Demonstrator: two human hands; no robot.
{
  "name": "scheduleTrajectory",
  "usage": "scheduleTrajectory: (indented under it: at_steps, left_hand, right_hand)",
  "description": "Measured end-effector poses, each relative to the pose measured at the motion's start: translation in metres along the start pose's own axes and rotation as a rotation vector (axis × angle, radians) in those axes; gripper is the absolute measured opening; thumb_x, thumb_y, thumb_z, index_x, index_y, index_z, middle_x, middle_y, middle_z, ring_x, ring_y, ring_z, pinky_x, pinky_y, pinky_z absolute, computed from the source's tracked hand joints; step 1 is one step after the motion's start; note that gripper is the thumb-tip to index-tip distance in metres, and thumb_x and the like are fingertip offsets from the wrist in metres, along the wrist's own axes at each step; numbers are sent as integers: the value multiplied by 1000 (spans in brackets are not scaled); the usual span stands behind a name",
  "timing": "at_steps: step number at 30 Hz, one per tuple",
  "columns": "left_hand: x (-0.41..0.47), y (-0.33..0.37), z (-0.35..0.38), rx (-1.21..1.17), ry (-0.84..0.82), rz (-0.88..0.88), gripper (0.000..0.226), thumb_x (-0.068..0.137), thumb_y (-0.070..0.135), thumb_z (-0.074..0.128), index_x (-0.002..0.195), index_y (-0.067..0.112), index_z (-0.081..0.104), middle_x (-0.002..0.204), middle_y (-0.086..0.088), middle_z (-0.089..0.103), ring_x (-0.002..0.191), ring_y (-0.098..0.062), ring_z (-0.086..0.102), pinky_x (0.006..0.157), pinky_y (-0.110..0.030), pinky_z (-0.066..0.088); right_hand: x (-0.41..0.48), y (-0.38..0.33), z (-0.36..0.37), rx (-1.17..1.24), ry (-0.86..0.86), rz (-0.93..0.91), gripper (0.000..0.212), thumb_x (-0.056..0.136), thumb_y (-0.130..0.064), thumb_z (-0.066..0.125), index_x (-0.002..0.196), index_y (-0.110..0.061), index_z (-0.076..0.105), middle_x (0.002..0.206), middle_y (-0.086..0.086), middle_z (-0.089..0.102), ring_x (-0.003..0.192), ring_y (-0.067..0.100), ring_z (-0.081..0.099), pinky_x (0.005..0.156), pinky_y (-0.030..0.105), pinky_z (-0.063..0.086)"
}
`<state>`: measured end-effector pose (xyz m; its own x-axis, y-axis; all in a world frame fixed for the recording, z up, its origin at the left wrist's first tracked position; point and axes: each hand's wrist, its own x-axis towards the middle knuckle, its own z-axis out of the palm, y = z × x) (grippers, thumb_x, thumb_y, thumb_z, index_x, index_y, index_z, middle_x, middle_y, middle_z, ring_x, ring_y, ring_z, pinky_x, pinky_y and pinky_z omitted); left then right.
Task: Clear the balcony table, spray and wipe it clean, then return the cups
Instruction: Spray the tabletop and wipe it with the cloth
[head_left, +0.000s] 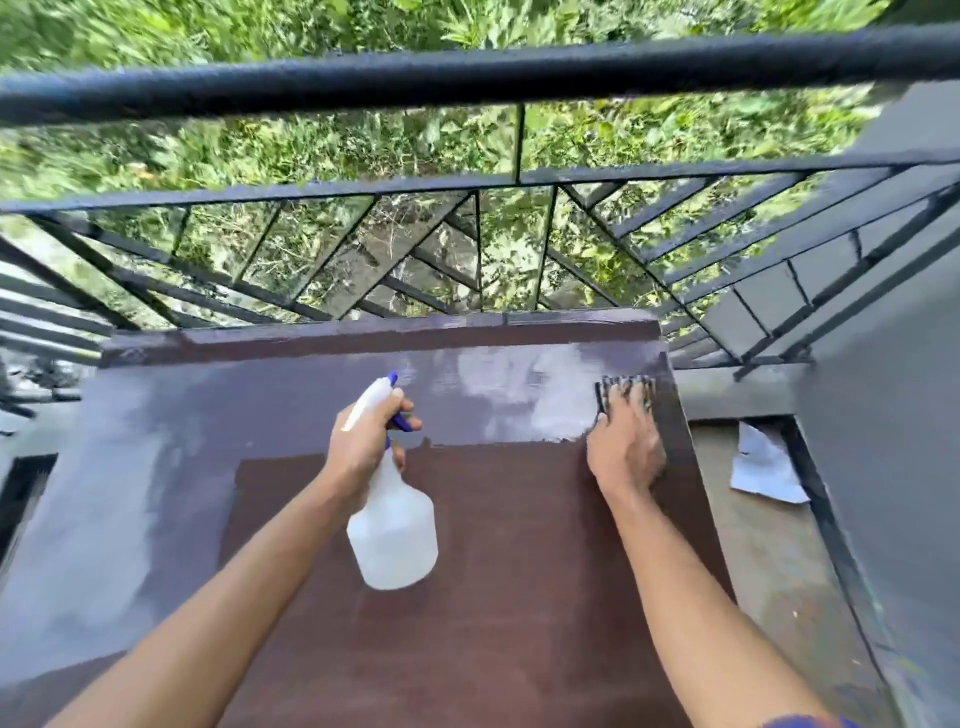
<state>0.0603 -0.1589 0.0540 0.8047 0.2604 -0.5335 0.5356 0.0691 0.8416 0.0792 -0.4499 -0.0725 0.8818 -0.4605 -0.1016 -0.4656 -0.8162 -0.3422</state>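
Observation:
A dark brown glossy table (498, 597) fills the lower middle of the head view, its far part shiny with reflections. My left hand (363, 441) grips the neck of a translucent white spray bottle (392, 535) with a blue trigger, held above the table's middle. My right hand (626, 441) lies flat near the table's far right edge, pressing on a dark cloth (623, 387) that shows just beyond my fingertips. No cups are in view.
A black metal railing (467, 78) with slanted bars runs just beyond the table, with green plants below. A grey wall (893, 415) stands on the right. A white scrap of paper (763, 467) lies on the concrete floor right of the table.

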Motion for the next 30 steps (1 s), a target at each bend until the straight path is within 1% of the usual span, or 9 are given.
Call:
scheduleTrajectory:
  at_steps: [4,10,12,15,20,23,25,28,30]
  left_hand:
    - [21,6,-53,-39,1,10,24,105,21,56,88,7,67,76,-9,67,73,-18,66,41,-24,41]
    - [45,9,-171,-125,40,-3,27,106,23,54,90,6,66,74,-9,68,46,-11,56,42,-25,41]
    - [52,7,-212,-136,87,1,26,107,21,53,94,3,65,79,-13,66,41,-9,55,39,-24,40]
    - [63,-3,-278,-139,177,25,25,107,19,51,93,3,65,82,-16,66,50,-11,59,38,-23,40]
    - [66,-24,-371,-168,301,4,19,107,20,48,97,10,61,90,-16,61,46,-3,58,37,-22,39]
    - [55,-36,-404,-176,366,-22,19,102,24,54,89,15,65,86,-13,63,46,-10,55,40,-25,40]
    - [46,-45,-415,-174,396,-46,16,95,27,59,85,19,69,85,-10,66,46,-18,47,43,-28,40]
    - [36,-57,-415,-162,376,-40,22,83,40,62,87,20,72,85,-13,65,53,-25,48,45,-31,41]
    - [32,-65,-408,-153,355,-49,31,77,46,66,89,19,73,86,-16,65,53,-28,46,46,-31,40]
  right_hand:
    - [-36,-86,40,32,-27,-50,61,92,-22,61,150,-25,41,163,4,29,140,31,42,100,47,50]
    - [-99,-245,117,99,-40,-230,59,93,-20,61,149,-14,45,160,17,33,140,39,39,116,45,35]
    - [-128,-297,140,96,-91,-330,61,92,-23,62,150,-14,44,160,17,33,140,40,39,114,46,35]
    - [-173,-373,176,114,-196,-548,63,89,-23,65,149,-15,46,160,18,32,138,42,40,112,50,39]
    - [-233,-470,211,80,-401,-903,65,89,-21,62,150,-17,44,162,16,30,140,39,36,115,49,30]
    - [-259,-501,228,18,-517,-1094,65,89,-19,61,152,-19,42,164,13,27,143,37,33,117,50,22]
    - [-276,-506,235,3,-544,-1236,63,84,-18,58,146,-22,51,160,10,35,137,36,42,113,49,28]
    - [-298,-484,234,27,-541,-1394,55,83,-22,57,137,-29,59,155,5,45,133,30,49,111,46,31]
    - [-304,-459,227,78,-531,-1398,51,87,-26,56,137,-32,58,155,3,44,135,27,47,112,46,33]
